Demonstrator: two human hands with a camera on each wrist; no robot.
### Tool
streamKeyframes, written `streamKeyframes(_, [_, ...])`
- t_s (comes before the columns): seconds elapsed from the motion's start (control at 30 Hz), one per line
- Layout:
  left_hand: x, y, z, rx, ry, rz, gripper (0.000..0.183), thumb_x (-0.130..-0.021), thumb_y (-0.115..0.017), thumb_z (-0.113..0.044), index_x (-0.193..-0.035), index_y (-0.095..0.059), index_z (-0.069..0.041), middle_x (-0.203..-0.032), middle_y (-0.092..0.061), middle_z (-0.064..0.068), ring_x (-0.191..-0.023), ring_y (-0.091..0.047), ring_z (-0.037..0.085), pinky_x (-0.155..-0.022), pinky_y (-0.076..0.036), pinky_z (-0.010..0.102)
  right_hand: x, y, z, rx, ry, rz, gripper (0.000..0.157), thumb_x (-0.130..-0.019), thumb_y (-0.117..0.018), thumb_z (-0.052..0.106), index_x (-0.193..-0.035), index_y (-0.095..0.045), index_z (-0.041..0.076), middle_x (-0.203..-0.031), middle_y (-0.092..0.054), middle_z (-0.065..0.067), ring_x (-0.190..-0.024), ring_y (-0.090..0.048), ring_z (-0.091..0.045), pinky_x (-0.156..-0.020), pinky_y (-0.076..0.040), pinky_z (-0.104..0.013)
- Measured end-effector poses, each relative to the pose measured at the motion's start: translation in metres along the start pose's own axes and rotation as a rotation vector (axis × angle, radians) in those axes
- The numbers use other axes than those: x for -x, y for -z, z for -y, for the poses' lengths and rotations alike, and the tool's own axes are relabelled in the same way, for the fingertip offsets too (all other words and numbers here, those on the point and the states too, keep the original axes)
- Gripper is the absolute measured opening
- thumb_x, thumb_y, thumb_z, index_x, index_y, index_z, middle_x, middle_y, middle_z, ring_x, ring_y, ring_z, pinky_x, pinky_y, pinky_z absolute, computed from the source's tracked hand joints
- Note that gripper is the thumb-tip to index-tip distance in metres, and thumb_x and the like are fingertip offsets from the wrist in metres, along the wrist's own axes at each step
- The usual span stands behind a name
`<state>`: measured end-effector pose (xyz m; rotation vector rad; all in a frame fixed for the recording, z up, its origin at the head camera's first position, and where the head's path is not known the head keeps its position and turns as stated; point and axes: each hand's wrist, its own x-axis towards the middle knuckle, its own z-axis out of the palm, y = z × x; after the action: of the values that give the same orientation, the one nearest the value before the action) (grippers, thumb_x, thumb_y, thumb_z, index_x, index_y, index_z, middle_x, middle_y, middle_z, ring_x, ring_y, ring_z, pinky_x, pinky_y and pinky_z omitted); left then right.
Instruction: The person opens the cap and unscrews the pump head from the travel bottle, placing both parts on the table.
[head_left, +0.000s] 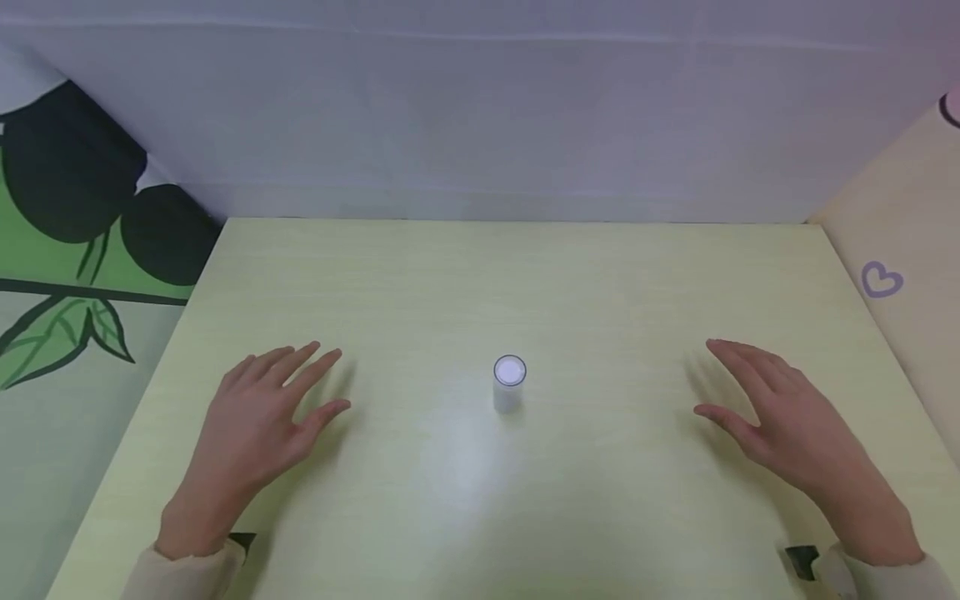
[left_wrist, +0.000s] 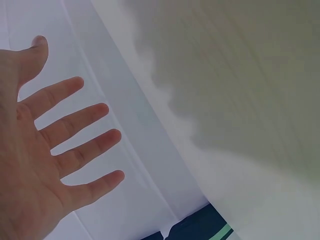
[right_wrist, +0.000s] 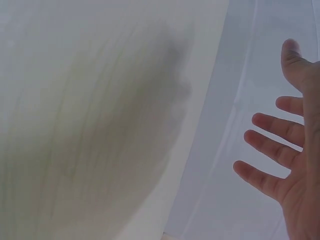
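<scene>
A small, whitish, translucent cylinder (head_left: 508, 395) with a round pale top ringed by a dark line stands upright near the middle of the table (head_left: 510, 283). My left hand (head_left: 258, 421) is to its left, well apart from it, with fingers spread and nothing held. In the left wrist view the palm of the left hand (left_wrist: 37, 165) shows bare, its fingers extended. Off to the cylinder's right is my right hand (head_left: 787, 421), fingers extended and thumb apart. The right wrist view shows the right hand (right_wrist: 295, 165) with nothing in its fingers.
A pale cloth wall (head_left: 510, 117) rises behind the table's back edge. On the left hangs a panel with dark round shapes and green leaves (head_left: 67, 333). The right-hand panel carries a purple heart (head_left: 881, 280). Both hands cast shadows on the tabletop.
</scene>
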<state>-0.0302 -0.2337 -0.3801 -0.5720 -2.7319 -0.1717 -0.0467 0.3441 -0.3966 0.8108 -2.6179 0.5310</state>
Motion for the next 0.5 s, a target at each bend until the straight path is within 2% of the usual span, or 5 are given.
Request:
streamKeyframes(0.2, [0.0002, -0.0062, -0.0037, 0.007, 0.004, -0.002, 0.075, -0.104, -0.033, -0.073, -0.136, -0.069, -0.015, -0.135, -0.070, 0.018, -0.118, -0.063, 0.044, -0.096, -0.050, 0.067, 0.0013, -0.0040, 0.0022, -0.005, 0.008, 0.010, 0.082, -0.103, -0.040, 0.071, -0.150, -0.054, 0.005, -0.138, -0.063, -0.022, -0.120, -0.059, -0.043, -0.121, -0.012, -0.005])
streamKeyframes(0.33, [0.0000, -0.0087, -0.0059, -0.003, -0.001, -0.030, 0.076, -0.104, -0.031, -0.072, -0.134, -0.070, -0.015, -0.132, -0.071, 0.017, -0.116, -0.065, 0.044, -0.093, -0.051, 0.066, 0.0025, -0.0055, 0.0018, -0.005, 0.019, -0.001, 0.081, -0.103, -0.041, 0.070, -0.148, -0.056, 0.004, -0.136, -0.063, -0.022, -0.118, -0.060, -0.042, -0.120, -0.014, -0.004])
streamKeyframes(0.37, [-0.0001, -0.0095, -0.0065, -0.005, -0.001, -0.035, 0.081, -0.104, -0.025, -0.074, -0.133, -0.070, -0.015, -0.131, -0.071, 0.017, -0.115, -0.065, 0.044, -0.092, -0.051, 0.065, 0.0030, -0.0058, 0.0018, -0.005, 0.018, -0.001, 0.080, -0.103, -0.041, 0.069, -0.148, -0.056, 0.005, -0.136, -0.064, -0.021, -0.117, -0.060, -0.042, -0.120, -0.014, -0.004])
streamKeyframes(0.4, [-0.0003, -0.0099, -0.0070, -0.007, -0.001, -0.037, 0.081, -0.104, -0.024, -0.074, -0.133, -0.071, -0.014, -0.131, -0.072, 0.017, -0.115, -0.065, 0.044, -0.092, -0.051, 0.065, 0.0037, -0.0063, 0.0015, -0.005, 0.019, -0.002, 0.080, -0.103, -0.041, 0.069, -0.148, -0.056, 0.005, -0.136, -0.064, -0.021, -0.117, -0.060, -0.041, -0.120, -0.014, -0.004])
streamKeyframes(0.5, [-0.0015, -0.0106, -0.0078, -0.009, -0.002, -0.034, 0.076, -0.104, -0.030, -0.072, -0.133, -0.071, -0.015, -0.131, -0.071, 0.016, -0.115, -0.064, 0.043, -0.091, -0.051, 0.065, 0.0050, -0.0075, 0.0013, -0.010, 0.020, -0.009, 0.078, -0.104, -0.042, 0.068, -0.148, -0.057, 0.006, -0.136, -0.064, -0.021, -0.117, -0.060, -0.040, -0.120, -0.016, -0.004])
